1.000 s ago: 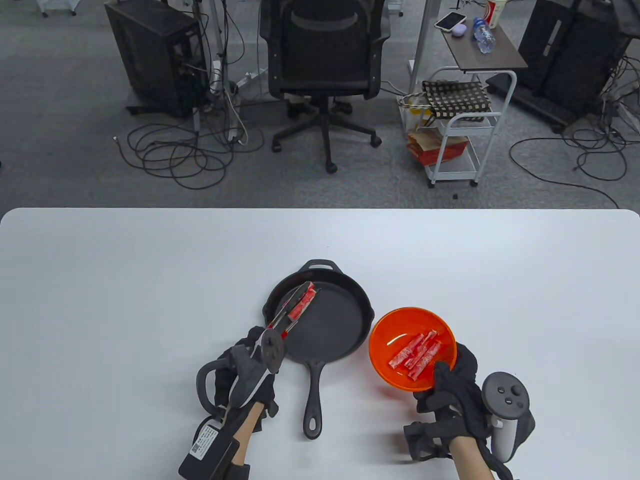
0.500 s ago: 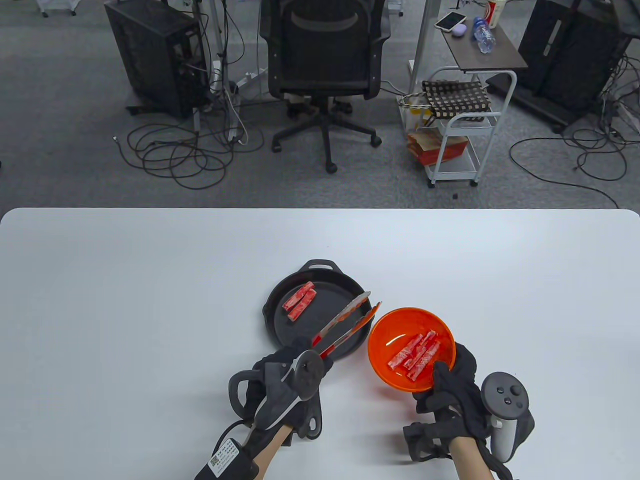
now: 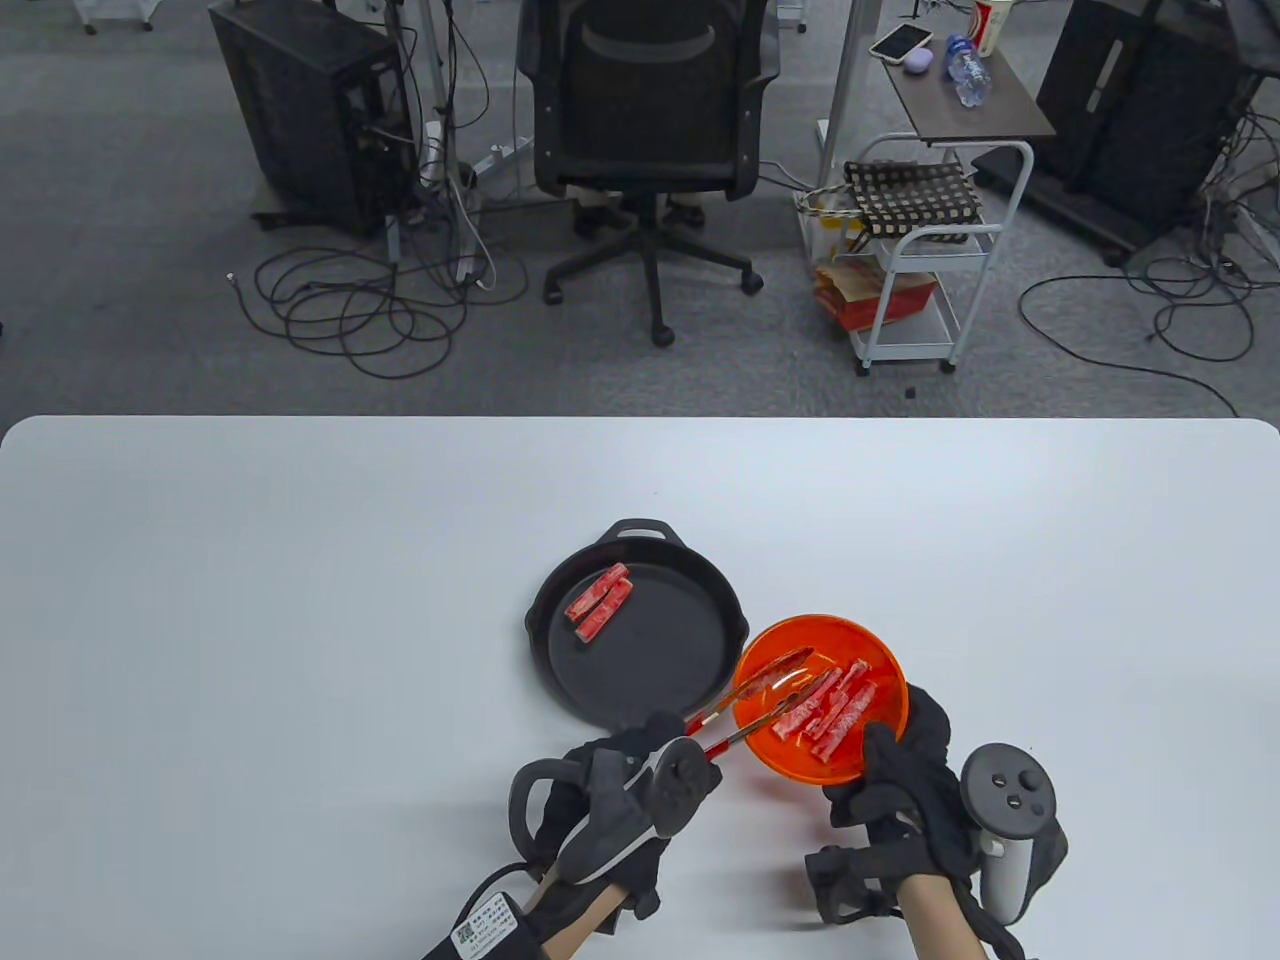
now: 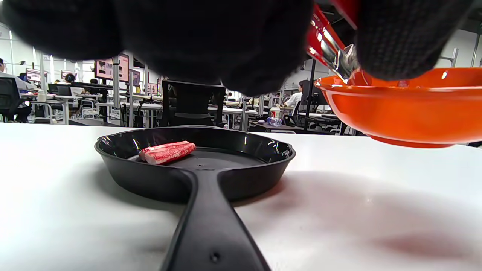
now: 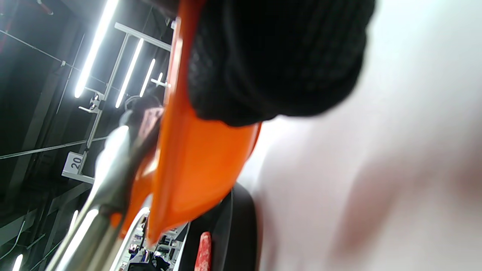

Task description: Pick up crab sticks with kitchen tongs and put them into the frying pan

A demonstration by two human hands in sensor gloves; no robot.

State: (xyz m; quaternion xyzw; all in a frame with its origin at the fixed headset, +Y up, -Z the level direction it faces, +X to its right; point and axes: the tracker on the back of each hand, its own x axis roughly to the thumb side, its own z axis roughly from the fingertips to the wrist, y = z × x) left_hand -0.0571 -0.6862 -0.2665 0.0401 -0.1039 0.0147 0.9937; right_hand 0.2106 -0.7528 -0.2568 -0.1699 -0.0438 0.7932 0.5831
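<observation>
Meanwhile left hand [image 3: 620,800] grips tongs [image 3: 765,700] over the bowl [image 3: 880,650] rim, right hand [image 3: 900,770] holding it.

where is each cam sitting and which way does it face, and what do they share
Table view: above the table, looking down at the frying pan, orange bowl, both gloved hands.
Left wrist view: low by the table, facing along the pan handle; left hand fills the top, tongs beside it.
Right wrist view: tilted, under the bowl's wall; right hand grips it.
All three show pan and bowl.
</observation>
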